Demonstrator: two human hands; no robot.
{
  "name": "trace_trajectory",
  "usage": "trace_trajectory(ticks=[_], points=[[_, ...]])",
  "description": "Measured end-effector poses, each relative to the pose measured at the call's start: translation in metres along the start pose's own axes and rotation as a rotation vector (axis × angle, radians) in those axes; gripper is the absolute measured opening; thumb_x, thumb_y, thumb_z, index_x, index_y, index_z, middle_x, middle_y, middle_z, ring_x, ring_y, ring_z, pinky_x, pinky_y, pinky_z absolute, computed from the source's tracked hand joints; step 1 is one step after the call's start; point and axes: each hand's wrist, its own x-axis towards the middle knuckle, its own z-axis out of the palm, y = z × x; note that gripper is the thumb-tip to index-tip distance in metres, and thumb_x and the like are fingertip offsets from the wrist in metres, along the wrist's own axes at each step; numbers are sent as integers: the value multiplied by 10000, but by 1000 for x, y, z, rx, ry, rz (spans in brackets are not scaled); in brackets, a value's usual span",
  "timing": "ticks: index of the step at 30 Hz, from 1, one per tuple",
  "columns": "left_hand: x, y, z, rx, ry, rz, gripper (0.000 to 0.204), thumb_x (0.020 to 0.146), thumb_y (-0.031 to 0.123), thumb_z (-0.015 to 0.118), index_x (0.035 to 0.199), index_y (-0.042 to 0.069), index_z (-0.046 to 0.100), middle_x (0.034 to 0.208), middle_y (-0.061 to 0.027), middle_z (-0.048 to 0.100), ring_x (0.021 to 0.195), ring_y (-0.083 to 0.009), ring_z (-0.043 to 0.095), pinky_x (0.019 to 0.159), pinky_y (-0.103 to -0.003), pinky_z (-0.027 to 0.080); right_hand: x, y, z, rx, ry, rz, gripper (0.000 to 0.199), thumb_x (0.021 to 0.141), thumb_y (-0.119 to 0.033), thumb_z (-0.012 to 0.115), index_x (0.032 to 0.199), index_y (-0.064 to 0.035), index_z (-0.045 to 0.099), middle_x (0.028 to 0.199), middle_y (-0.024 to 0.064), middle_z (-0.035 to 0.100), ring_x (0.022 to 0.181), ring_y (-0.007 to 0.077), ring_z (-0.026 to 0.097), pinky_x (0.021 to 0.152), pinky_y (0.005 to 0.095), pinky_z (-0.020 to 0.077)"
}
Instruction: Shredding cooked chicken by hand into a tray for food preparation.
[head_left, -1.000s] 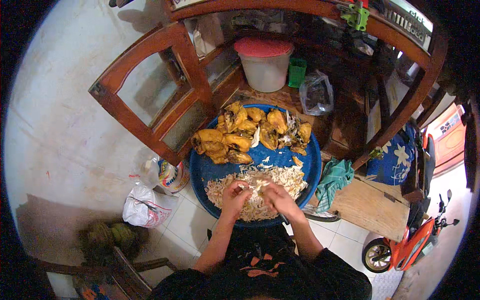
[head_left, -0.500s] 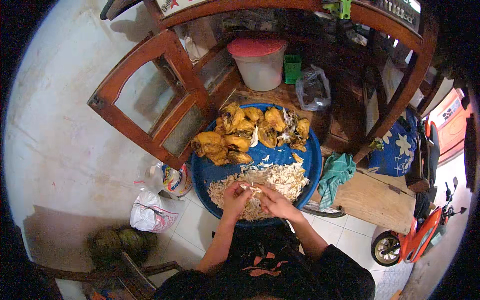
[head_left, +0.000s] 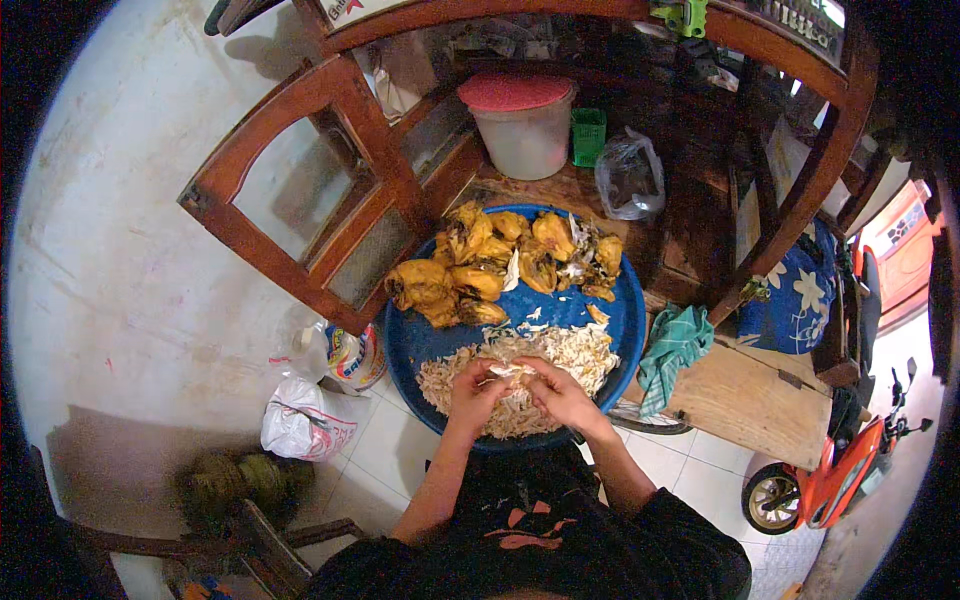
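Observation:
A large round blue tray (head_left: 620, 330) lies in front of me. Yellow cooked chicken pieces (head_left: 480, 265) are heaped on its far side. A pile of pale shredded meat (head_left: 560, 355) covers the near side. My left hand (head_left: 475, 385) and my right hand (head_left: 560, 390) meet over that pile, both pinching one small pale piece of chicken meat (head_left: 512, 370) between the fingertips.
A white bucket with a red lid (head_left: 522, 125), a green cup (head_left: 588, 135) and a clear plastic bag (head_left: 630, 180) stand behind the tray. A wooden framed glass door (head_left: 310, 200) hangs at left. A green cloth (head_left: 675, 345), white bag (head_left: 305, 425) and orange scooter (head_left: 835, 470) surround me.
My hands stay over the shredded pile, working the piece between the fingers. The view has shifted slightly; nothing else moved.

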Motion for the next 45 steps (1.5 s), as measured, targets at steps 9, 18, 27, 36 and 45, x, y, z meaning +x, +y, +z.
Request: trace_trajectory(ticks=[9,18,27,36,45], points=[[6,-13,-4,89,42,133,209,728,-19,667,907,35,573,815,-7,597,735,-84,565,663,-227,462,7,5,5,-136,21,-271,328,945,-145,492,1271,-121,518,557,-51,411,448,43,367,407,222,302],[6,-11,-5,61,78,155,163,707,-1,673,775,67,542,767,5,543,676,-115,549,614,-253,462,4,-1,14,2,88,-127,345,929,-149,522,1273,-116,519,582,-38,446,461,50,386,428,216,318],[9,-16,-9,-46,99,194,173,746,-31,652,846,66,551,709,19,544,633,-81,525,570,-232,424,6,-1,16,-227,-48,-101,384,911,-232,554,1261,-81,514,820,143,629,660,172,587,614,320,481],[11,-19,-21,-155,154,166,177,753,-47,606,891,58,571,770,0,581,682,-90,566,597,-230,464,7,-36,19,-302,-167,237,392,930,-302,498,1265,-99,509,922,160,651,764,273,630,758,392,491],[10,-19,-24,-216,142,36,244,732,-41,649,946,52,578,816,-23,586,747,-137,591,679,-275,513,20,-11,27,-150,-37,-81,372,946,-178,482,1313,-117,483,599,-3,458,538,85,437,502,248,376]])
